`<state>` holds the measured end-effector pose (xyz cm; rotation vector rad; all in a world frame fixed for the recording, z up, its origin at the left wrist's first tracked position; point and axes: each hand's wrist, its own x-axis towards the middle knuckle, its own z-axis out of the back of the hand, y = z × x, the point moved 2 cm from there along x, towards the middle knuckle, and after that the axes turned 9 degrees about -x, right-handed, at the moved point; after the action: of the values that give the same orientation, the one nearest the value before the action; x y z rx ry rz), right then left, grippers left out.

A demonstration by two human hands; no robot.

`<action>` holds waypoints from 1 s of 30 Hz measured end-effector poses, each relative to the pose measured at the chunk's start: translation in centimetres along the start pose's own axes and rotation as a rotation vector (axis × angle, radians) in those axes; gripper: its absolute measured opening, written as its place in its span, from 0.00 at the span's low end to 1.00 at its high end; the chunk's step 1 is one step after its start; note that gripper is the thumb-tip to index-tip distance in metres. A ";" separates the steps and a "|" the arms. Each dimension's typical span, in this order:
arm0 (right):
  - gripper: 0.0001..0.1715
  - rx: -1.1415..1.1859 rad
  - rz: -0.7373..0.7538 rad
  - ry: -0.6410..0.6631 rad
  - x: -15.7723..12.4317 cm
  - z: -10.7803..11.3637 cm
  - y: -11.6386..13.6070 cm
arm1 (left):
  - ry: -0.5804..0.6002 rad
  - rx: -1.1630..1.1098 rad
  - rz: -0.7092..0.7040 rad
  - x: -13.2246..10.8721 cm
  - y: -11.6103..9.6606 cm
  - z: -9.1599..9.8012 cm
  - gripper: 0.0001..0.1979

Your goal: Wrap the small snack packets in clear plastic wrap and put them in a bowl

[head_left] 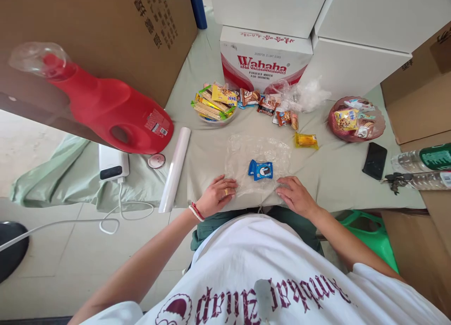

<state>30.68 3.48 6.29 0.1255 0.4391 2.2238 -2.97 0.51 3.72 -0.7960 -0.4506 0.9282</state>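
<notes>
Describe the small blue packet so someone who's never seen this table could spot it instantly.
Find the red and white Wahaha box, then come down the table toward the white shirt. Near the edge, clear plastic film lies spread between the left hand and right hand. The blue packet sits alone on that film; other wrapped snacks lie farther back.

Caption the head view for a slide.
Left hand and right hand at either side of clear plastic film, a blue packet lying on it, a bowl of wrapped snacks beyond.

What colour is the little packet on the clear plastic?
The little packet is mostly blue, clearest in head view.
</notes>
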 end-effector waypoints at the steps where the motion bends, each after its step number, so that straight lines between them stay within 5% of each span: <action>1: 0.16 0.028 -0.011 -0.022 0.5 0.6 -0.1 | -0.037 -0.050 0.022 0.3 0.2 0.4 0.17; 5: 0.19 0.162 -0.082 -0.055 3.1 2.3 -1.1 | -0.218 -0.200 0.173 2.5 1.2 1.8 0.18; 11: 0.23 0.270 -0.359 -0.052 6.9 2.0 -2.9 | -0.402 -0.189 0.415 6.7 2.5 1.9 0.14; 14: 0.28 0.154 -0.246 -0.102 7.6 2.5 -2.0 | -0.440 -0.165 0.453 7.6 2.8 1.4 0.14; 17: 0.34 -0.006 -0.100 -0.021 8.1 2.7 -0.8 | -0.452 -0.157 0.468 7.8 3.0 1.2 0.14; 21: 0.19 0.078 -0.135 0.021 9.4 1.6 -0.8 | -0.495 -0.151 0.496 7.7 3.1 1.8 0.15; 27: 0.17 0.217 -0.309 0.023 10.9 -0.4 -2.1 | -1.003 0.222 0.288 5.5 -1.0 2.6 0.14; 30: 0.16 0.174 -0.333 0.027 11.4 -0.9 -2.1 | -0.861 0.361 -0.003 4.8 -4.5 0.6 0.13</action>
<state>24.70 13.22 4.08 0.1061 0.6214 1.8611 1.64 3.20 7.63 -0.0288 -0.9905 1.2862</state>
